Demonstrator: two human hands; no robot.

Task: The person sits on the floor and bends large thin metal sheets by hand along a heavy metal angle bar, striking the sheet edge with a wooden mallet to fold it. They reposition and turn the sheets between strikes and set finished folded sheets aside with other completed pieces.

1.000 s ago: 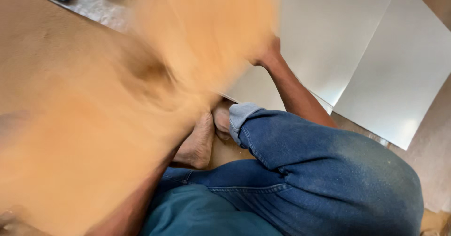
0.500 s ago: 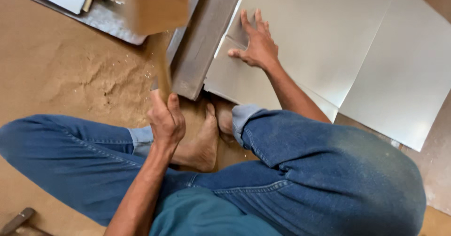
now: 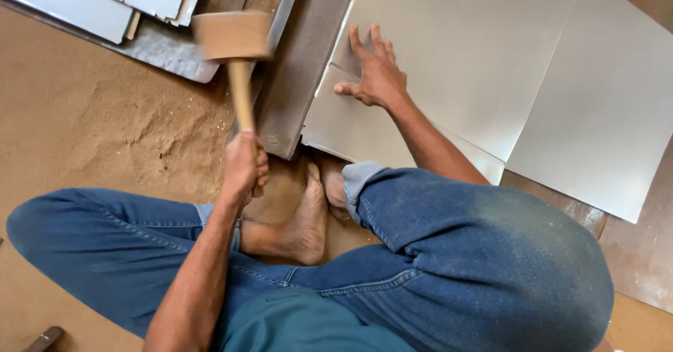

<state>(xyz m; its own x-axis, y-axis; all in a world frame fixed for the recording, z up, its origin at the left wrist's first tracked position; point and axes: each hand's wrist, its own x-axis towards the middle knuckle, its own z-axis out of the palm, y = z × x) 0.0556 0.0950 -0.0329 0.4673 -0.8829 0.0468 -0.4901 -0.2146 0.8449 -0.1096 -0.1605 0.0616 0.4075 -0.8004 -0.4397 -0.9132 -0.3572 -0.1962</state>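
I sit cross-legged on a sandy floor. My left hand (image 3: 245, 164) grips the handle of a wooden mallet (image 3: 232, 38), whose blurred head hangs over the left side of a long dark metal bar (image 3: 301, 64). My right hand (image 3: 375, 75) lies flat, fingers spread, on a folded grey metal sheet (image 3: 449, 50) whose left edge rests against the bar. My bare feet (image 3: 308, 219) sit just below the bar's near end.
A second grey metal sheet (image 3: 603, 120) overlaps the first at the right. More sheet pieces (image 3: 126, 1) lie stacked at the top left. Loose sand (image 3: 140, 127) covers the floor at left. A tool handle (image 3: 43, 339) shows at the bottom left corner.
The mallet, a blur across the view a second ago, now stands raised with its head over the bar's left side. My right hand stays pressed on the sheet.
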